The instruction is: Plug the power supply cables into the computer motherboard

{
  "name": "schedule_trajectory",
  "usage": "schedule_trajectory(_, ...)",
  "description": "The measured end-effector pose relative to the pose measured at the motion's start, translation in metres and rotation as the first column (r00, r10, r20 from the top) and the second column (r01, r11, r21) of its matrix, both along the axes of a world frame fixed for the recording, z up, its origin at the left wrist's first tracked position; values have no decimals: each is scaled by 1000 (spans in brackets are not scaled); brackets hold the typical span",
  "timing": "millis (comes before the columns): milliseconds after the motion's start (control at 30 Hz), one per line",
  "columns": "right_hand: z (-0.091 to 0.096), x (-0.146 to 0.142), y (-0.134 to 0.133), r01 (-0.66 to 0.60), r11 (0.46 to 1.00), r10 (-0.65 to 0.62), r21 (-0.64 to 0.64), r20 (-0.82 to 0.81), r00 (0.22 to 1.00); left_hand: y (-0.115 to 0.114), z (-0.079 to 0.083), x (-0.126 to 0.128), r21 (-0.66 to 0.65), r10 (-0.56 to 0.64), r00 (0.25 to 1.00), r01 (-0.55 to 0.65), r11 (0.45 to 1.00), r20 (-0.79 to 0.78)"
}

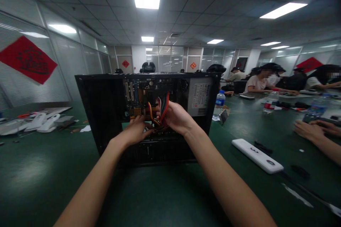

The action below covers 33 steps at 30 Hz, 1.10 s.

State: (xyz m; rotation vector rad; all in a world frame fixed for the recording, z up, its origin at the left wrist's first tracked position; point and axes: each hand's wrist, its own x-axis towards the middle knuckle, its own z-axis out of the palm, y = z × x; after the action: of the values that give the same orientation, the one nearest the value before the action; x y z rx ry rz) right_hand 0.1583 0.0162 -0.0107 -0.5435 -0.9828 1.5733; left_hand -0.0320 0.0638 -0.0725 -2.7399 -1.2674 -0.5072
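Note:
An open black computer case [92, 113] stands on the green table, its inside facing me. Within it are a motherboard [137, 94] and, at the right, a power supply [200, 95] with a white label. My right hand [178, 117] is closed around a bundle of coloured wires [163, 108], among them red, orange and green ones. At the lower edge of the motherboard, my left hand [133, 130] has its fingers and thumb bent about a dark part beside the yellow and black wires; that part is mostly hidden.
To the right lies a white power strip [257, 156] with a dark cable. Plastic bottles [220, 99] stand behind it. White and grey parts [45, 122] are piled at the left. A co-worker's hands [317, 131] rest at the right edge, and other people sit further back.

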Motion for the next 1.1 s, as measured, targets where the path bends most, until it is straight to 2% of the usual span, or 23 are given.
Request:
schedule_trajectory(67, -1, 0, 1, -40, 999, 40, 1, -11, 999, -2, 3, 0, -33, -31, 999, 31, 999, 19)
schedule_trajectory(133, -2, -1, 1, -65, 998, 65, 3, -12, 998, -6, 8, 2, -152, -97, 994, 104, 983, 51)
schedule_trajectory(267, -1, 0, 0, -38, 999, 37, 8, 9, 999, -20, 21, 5, -400, -143, 983, 176, 899, 111)
schedule_trajectory(400, 0, 1, -2, -47, 999, 47, -15, 16, 999, -33, 35, 2, -525, -149, 986, 166, 835, 76)
schedule_trajectory(467, 0, 0, -1, -60, 998, 61, -23, 9, 998, -39, 43, -1, -491, -130, 985, 170, 854, 114)
schedule_trajectory(567, -2, 1, 1, -53, 999, 53, -7, 20, 998, -50, 58, -2, -387, -103, 959, 202, 900, 263)
schedule_trajectory(700, -3, 2, 4, -50, 999, 50, 7, 50, 998, -68, 81, -5, -328, -133, 866, 320, 889, 483)
schedule_trajectory(767, -3, 1, 4, -69, 998, 68, 14, 40, 997, -76, 89, -7, -264, -151, 824, 341, 902, 546)
schedule_trajectory(900, -5, -4, 3, -61, 997, 58, 48, 56, 997, -85, 95, -4, -157, -165, 776, 321, 934, 608)
schedule_trajectory(1000, -10, -7, 4, -44, 991, 31, 125, 107, 994, -87, 94, 4, -149, -148, 739, 320, 936, 658)
schedule_trajectory(1100, -15, -6, 6, -91, 967, 44, 239, 196, 980, -88, 93, 11, -170, -136, 699, 350, 921, 702)
